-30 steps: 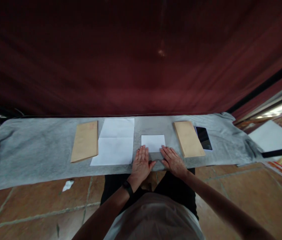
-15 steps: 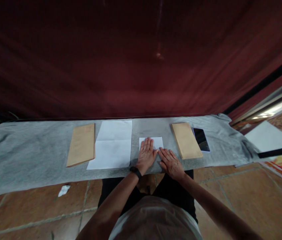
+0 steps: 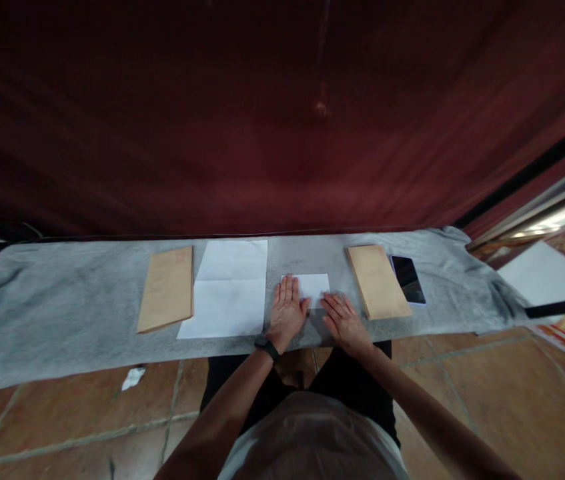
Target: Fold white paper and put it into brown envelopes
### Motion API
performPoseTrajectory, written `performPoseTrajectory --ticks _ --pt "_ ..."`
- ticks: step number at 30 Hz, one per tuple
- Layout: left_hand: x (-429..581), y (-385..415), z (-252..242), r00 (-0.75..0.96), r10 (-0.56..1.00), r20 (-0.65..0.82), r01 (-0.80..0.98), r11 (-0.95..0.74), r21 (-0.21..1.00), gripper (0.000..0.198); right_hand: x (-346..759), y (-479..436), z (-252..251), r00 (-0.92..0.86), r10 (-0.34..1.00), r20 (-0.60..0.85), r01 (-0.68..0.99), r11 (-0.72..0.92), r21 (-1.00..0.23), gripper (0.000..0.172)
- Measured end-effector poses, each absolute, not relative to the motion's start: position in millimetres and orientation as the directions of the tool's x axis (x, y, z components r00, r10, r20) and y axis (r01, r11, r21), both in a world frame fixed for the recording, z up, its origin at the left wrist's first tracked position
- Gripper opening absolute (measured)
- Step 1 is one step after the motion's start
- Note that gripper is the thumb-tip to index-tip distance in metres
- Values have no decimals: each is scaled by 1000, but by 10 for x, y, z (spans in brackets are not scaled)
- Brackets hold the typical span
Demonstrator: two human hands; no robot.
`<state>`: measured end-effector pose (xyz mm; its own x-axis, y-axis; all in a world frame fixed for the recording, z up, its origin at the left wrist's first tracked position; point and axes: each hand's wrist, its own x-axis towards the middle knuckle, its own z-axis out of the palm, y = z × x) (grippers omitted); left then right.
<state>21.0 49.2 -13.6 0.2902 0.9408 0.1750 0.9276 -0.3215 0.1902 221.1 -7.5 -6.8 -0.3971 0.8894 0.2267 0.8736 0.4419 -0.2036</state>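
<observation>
A small folded sheet of white paper (image 3: 315,285) lies on the grey cloth in front of me. My left hand (image 3: 287,312) rests flat over its left side, fingers stretched out and pointing away from me; a dark band circles that wrist. My right hand (image 3: 346,324) lies with extended fingers at the paper's near right corner, fingertips touching its edge. Both palms face down. Left of my hands are larger white sheets (image 3: 227,303) with a crease across them. To the right lies a stack of brown envelopes (image 3: 379,281).
The grey cloth (image 3: 77,300) covers a long narrow surface. More brown envelopes (image 3: 166,290) lie at its left, and a dark-screened phone (image 3: 409,280) at its right. A dark red curtain-like sheet (image 3: 262,133) rises behind. A white scrap (image 3: 133,379) lies on the tiled floor.
My left hand has slid left across the small paper, uncovering more of its middle. My right hand stays by the near right corner. The whole view has shifted slightly.
</observation>
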Motion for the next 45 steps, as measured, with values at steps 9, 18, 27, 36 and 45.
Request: performPoseTrajectory --ticks 9,18,27,36,45 --pt "200 493 -150 286 943 172 924 -319 210 69 1867 314 -101 -236 950 205 937 278 -211 50" --pt "205 472 -95 264 952 158 928 -295 226 74 1870 288 -218 -167 950 262 972 203 -117 52" --pt "154 368 -128 192 966 171 941 -230 246 65 1867 288 -246 -165 939 303 972 208 -114 61" --pt "75 190 -84 168 967 190 942 -214 259 59 1871 281 -242 -164 933 320 967 216 -132 67" --pt "20 -136 -32 312 933 181 910 -348 227 60 1872 279 -240 -166 934 315 960 227 -167 64"
